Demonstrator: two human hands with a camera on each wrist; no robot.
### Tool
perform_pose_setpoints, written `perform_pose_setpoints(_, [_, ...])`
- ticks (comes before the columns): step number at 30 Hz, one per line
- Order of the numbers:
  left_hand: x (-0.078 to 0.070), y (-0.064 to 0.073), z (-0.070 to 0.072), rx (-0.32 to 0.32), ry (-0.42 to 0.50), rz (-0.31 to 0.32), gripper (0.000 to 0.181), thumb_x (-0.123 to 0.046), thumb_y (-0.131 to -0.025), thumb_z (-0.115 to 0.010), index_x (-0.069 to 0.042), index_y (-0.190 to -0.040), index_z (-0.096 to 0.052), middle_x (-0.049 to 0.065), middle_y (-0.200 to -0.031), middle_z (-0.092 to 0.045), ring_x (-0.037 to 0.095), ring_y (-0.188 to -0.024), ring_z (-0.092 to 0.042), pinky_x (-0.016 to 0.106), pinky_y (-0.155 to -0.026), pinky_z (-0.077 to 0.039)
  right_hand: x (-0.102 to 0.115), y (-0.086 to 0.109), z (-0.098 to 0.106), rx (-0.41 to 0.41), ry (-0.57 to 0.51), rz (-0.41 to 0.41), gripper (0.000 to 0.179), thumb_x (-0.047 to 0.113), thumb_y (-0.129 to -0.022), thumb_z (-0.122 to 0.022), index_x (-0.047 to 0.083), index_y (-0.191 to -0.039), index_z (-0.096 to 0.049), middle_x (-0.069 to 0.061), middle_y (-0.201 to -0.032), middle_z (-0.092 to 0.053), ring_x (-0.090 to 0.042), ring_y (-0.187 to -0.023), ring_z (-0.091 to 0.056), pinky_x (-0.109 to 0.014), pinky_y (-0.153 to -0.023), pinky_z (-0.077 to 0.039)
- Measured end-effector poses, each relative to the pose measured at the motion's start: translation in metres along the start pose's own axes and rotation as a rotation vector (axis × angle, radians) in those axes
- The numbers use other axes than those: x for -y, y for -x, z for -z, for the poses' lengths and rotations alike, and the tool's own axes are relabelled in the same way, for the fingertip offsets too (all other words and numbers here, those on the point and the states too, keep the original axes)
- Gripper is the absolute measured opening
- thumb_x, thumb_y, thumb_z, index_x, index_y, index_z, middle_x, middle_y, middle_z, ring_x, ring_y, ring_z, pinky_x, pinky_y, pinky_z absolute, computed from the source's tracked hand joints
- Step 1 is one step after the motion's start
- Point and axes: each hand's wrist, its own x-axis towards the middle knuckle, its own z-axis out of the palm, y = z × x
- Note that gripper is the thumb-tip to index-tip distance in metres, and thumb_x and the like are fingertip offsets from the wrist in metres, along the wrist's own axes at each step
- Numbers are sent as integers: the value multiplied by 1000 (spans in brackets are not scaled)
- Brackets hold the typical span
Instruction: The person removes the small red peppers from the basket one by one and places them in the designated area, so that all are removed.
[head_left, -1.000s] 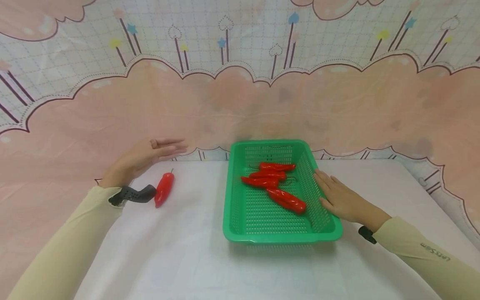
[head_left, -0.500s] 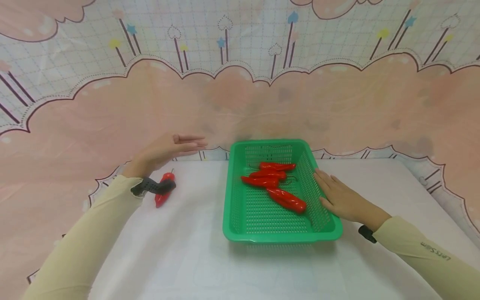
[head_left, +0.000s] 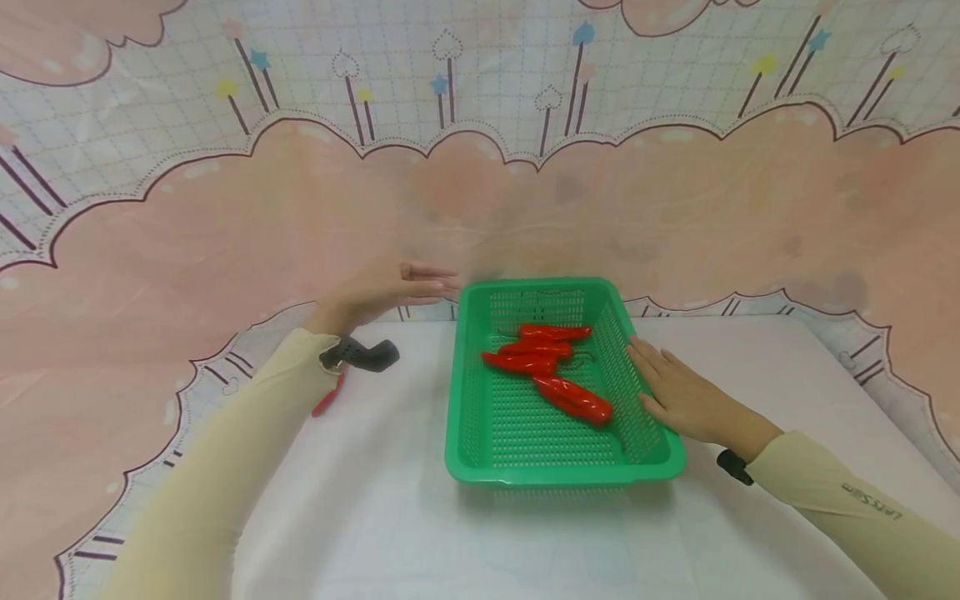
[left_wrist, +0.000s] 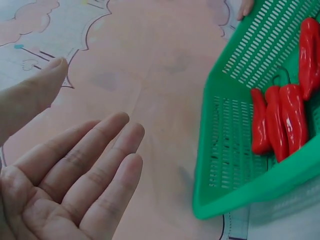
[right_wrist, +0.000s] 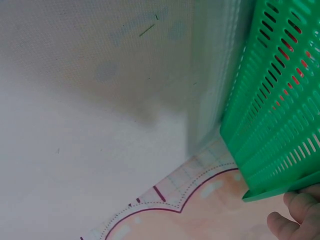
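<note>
A green perforated plastic basket (head_left: 555, 477) stands on the white-covered table, holding several glossy red chili peppers (head_left: 573, 400). Its right rim is touched by my right hand (head_left: 682, 396), whose fingers lie fairly straight along it. My left hand (head_left: 382, 293) hovers in the air just left of the basket's far left corner, fingers extended. In the left wrist view its palm (left_wrist: 45, 215) shows with nothing in it, apart from the basket wall. One more red chili pepper (head_left: 327, 398) lies on the table at the left, mostly hidden behind my left wrist.
A patterned pink and white cloth (head_left: 465, 200) hangs behind the table (head_left: 390, 517). A dark strap (head_left: 360, 354) sits on the left wrist, and another dark band (head_left: 734, 468) on the right wrist.
My left hand has moved right, from above the lone chili pepper to beside the basket, and the wrist now covers most of that pepper. The right hand and the basket have stayed put.
</note>
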Motion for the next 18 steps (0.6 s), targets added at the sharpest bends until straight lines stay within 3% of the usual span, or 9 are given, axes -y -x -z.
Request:
perform_pose_setpoints(9, [13, -35, -10, 102, 192, -29, 42, -15, -95, -54, -4, -135, -48, 15, -140, -50, 35, -129, -46, 44, -109, -36, 0, 0, 0, 5, 3, 0, 63, 22, -94, -44, -10, -144, -22, -26, -153, -19, -43, -140, -21, -58, -113, -22])
perform_pose_setpoints(18, [25, -55, -17, 204, 263, -44, 43, -14, -101, -40, 0, -141, -38, 19, -144, -43, 37, -132, -41, 43, -112, -33, 0, 0, -1, 7, 8, 2, 63, 22, -94, -43, -9, -144, -21, -25, -154, -18, -42, -141, -21, -58, -113, -21])
